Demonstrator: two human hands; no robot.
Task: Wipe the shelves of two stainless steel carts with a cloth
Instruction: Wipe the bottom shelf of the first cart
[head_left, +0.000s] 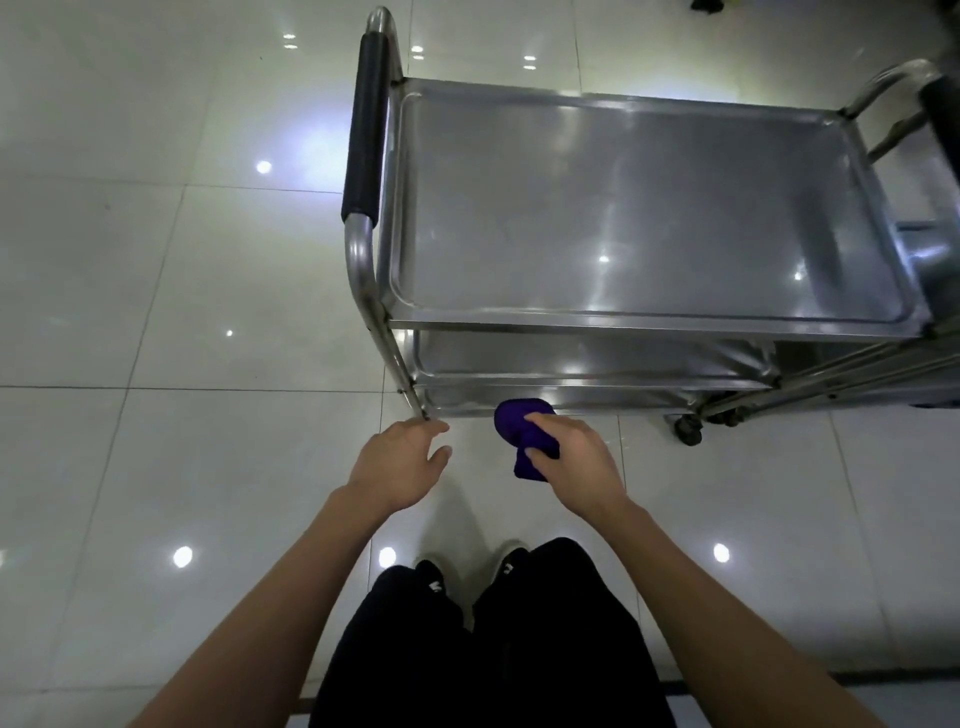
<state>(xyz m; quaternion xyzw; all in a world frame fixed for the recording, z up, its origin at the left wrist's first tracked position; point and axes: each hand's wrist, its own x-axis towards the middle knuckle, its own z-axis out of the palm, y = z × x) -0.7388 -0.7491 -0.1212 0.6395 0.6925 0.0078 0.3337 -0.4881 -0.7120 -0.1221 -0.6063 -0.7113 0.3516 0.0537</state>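
purple cloth (522, 434) bunched in right hand (571, 457), fingers curled round it, at front edge of cart (623, 208) low shelf (571, 402). left hand (400, 462) spread loose, fingertips by cart leg (400, 374). second cart (930, 249) at right, tile floor (156, 312) below.

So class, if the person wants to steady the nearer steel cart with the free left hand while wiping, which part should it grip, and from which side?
Probably the black padded handle on the cart, taken from the left. It is a raised horizontal bar standing clear of the top shelf, so fingers can wrap round it. The left hand is open; the right hand holds the purple cloth.
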